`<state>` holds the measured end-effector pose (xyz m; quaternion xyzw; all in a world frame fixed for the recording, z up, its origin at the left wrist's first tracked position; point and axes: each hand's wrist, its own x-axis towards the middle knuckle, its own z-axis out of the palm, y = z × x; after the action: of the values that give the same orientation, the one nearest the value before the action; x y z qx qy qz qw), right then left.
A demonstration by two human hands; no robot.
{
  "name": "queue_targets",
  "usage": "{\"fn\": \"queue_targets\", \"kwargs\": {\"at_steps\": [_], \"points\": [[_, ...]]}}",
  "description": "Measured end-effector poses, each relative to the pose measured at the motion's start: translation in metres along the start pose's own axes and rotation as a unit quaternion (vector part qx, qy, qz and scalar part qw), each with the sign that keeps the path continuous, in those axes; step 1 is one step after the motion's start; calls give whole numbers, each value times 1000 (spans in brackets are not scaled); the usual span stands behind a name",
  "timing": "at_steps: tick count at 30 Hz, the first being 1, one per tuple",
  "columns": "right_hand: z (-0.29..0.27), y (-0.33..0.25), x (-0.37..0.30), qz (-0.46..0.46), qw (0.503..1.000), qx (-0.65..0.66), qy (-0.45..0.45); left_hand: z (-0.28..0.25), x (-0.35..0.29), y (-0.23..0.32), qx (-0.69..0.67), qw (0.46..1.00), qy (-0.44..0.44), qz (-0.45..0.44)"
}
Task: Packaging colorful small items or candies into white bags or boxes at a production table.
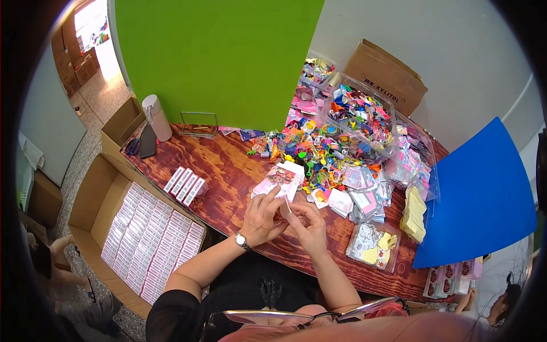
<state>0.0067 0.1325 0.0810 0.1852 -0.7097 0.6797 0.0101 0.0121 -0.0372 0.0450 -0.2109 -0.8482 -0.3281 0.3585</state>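
My hands meet over the front of the wooden table. A small pink and white carton point(283, 177) with a printed picture and raised white flaps lies just beyond my fingers. My left hand point(263, 215), with a watch on its wrist, has its fingers bent and pressed close together at the carton's near edge; what they grip is hidden. Between thumb and fingers my right hand point(308, 226) pinches a small pale card point(286, 208), held upright. To the right of the carton spreads a heap of small colourful plastic toys point(325, 154).
Several small cartons point(185, 185) stand in a row at left, beside a large cardboard box point(85, 219) packed with similar ones. A pink bottle point(157, 117) and green panel point(216, 57) stand behind. Right are packets point(364, 196), a clear tray point(373, 248) and a blue panel point(481, 199).
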Motion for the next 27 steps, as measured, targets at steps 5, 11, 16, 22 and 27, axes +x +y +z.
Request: {"fn": "queue_targets", "kwargs": {"at_steps": [5,11,16,22,27], "points": [[-2,6,0,64,991,117,-7,-1,2,2,-7,1000,7,-7],[-2,5,3,103,991,88,15,-3,2,2,26,999,15,14],[1,-21,5,-30,985,-171,13,-7,1,6,96,995,-8,26],[-2,-7,-5,17,997,-64,38,-8,0,2,170,984,-14,52],[-8,15,-6,-90,984,-154,17,-4,-10,4,25,998,-38,-41]]}}
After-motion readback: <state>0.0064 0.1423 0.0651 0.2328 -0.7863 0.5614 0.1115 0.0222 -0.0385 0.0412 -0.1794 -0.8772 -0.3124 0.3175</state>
